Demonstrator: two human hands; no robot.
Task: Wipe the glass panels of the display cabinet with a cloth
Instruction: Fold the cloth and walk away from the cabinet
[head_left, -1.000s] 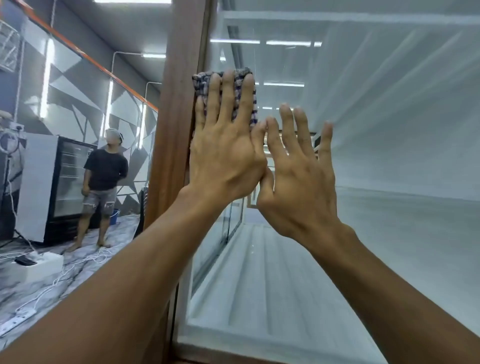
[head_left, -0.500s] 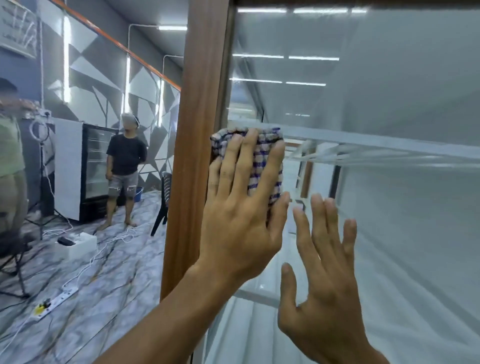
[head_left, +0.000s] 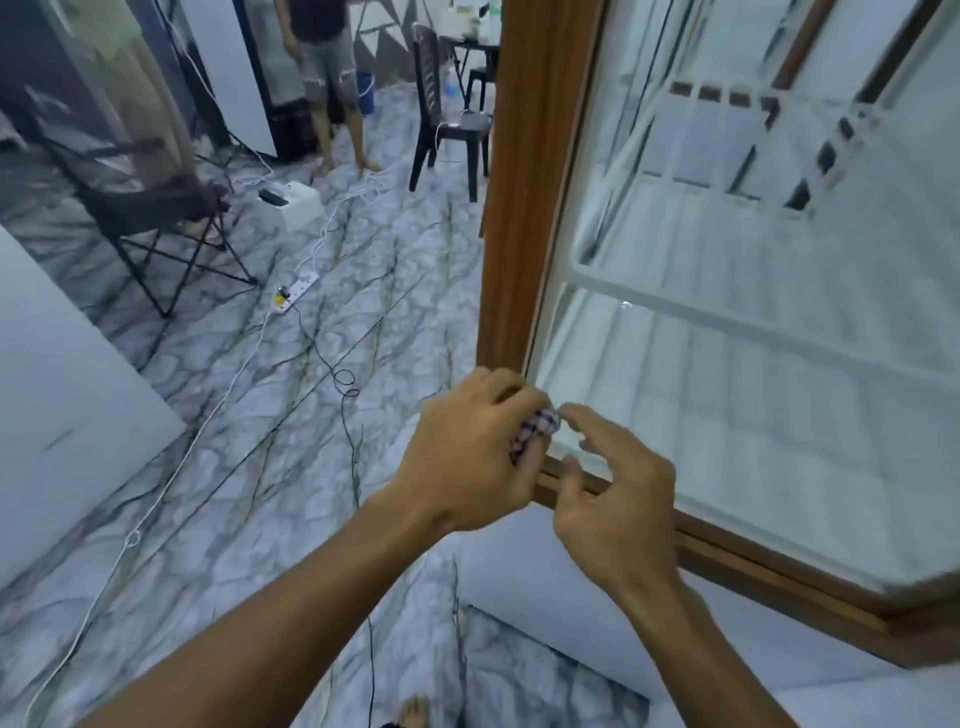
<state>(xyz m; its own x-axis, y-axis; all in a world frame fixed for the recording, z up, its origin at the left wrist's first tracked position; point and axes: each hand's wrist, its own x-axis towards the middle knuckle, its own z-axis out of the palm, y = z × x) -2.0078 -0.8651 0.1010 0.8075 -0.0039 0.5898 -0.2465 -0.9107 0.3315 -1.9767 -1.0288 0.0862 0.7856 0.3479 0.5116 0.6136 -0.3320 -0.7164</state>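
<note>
The display cabinet's glass panel (head_left: 753, 322) fills the right side, set in a brown wooden frame (head_left: 530, 182) with white shelves behind it. My left hand (head_left: 467, 452) grips a bunched blue-and-white checked cloth (head_left: 535, 428) at the panel's bottom left corner. Only a small part of the cloth shows between the fingers. My right hand (head_left: 608, 483) is just right of it, fingers spread and curled, fingertips touching the glass and the lower frame rail beside the cloth.
A marble-patterned floor (head_left: 322, 364) runs left, crossed by cables and a white power strip (head_left: 297, 288). A folding chair (head_left: 156, 218), a white box (head_left: 296, 205), a dark plastic chair (head_left: 447, 119) and a standing person (head_left: 327, 78) are further back. A white board (head_left: 62, 389) leans at the left.
Both hands have slid from the top of the panel down to its bottom left corner. The cloth went from flat under my left palm to bunched in the fingers.
</note>
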